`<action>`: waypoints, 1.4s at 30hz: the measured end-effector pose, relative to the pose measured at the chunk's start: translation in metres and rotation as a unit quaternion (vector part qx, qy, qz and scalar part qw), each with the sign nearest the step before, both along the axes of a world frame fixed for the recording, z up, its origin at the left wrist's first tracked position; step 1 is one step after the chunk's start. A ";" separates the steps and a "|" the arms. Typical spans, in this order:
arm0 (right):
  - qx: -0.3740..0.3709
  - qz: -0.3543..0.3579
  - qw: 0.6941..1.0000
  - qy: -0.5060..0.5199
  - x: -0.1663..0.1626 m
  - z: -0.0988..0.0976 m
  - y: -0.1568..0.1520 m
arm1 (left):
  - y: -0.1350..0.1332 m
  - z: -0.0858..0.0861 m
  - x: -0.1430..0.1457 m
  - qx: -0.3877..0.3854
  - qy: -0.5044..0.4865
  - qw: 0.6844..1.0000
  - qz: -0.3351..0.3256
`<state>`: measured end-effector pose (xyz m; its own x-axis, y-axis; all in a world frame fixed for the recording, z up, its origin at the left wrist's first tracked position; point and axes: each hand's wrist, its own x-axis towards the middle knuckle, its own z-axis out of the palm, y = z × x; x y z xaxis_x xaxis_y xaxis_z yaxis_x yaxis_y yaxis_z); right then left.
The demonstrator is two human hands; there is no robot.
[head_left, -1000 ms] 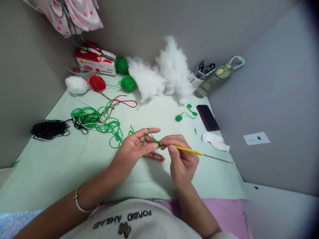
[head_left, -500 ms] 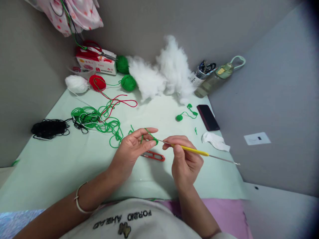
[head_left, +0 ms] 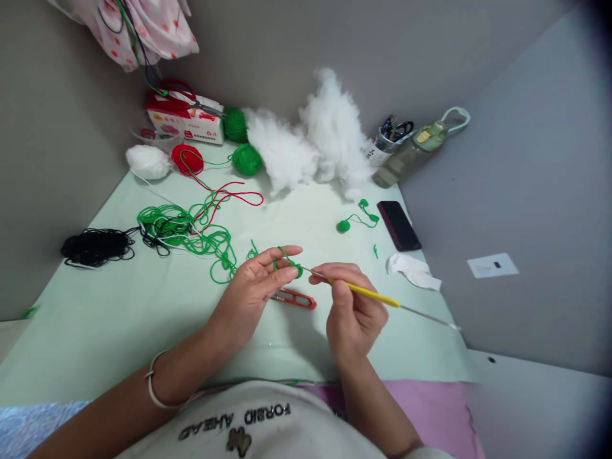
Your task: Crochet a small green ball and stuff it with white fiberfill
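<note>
My left hand (head_left: 255, 290) pinches a small green crochet piece (head_left: 296, 270) between thumb and fingers, with green yarn looped over the raised index finger. My right hand (head_left: 351, 309) grips a yellow-handled crochet hook (head_left: 377, 297); its metal tip reaches into the green piece. The yarn trails left to a loose green tangle (head_left: 191, 233) on the pale green table (head_left: 119, 312). Red snips (head_left: 296, 298) lie on the table just below my hands.
At the back lie white stuffing (head_left: 310, 143), green yarn balls (head_left: 246, 159), a red ball (head_left: 187, 158), a white ball (head_left: 147, 162) and a red-white box (head_left: 184, 118). Black yarn (head_left: 93, 247) sits left. A phone (head_left: 398, 225), tissue (head_left: 414, 271), bottle (head_left: 411, 153), tool cup (head_left: 385, 143) and small green pieces (head_left: 356, 220) are on the right.
My right hand drew the hook back to the right, away from my left fingers, then tilted it so the far end dropped. The left hand stayed nearly still.
</note>
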<state>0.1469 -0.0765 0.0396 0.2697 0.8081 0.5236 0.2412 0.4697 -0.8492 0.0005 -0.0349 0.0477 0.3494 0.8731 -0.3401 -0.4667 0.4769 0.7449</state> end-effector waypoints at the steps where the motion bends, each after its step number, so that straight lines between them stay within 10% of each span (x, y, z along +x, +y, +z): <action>1: -0.010 0.008 0.999 0.036 0.000 0.000 0.001 | 0.000 0.000 0.000 0.001 -0.001 1.000 -0.002; 34: -0.013 0.027 0.999 -0.016 0.000 -0.003 0.000 | -0.001 0.001 0.003 0.019 -0.043 0.997 -0.060; 42: -0.060 0.054 0.988 0.133 0.000 -0.003 0.004 | 0.001 0.002 -0.001 -0.004 -0.044 0.997 -0.069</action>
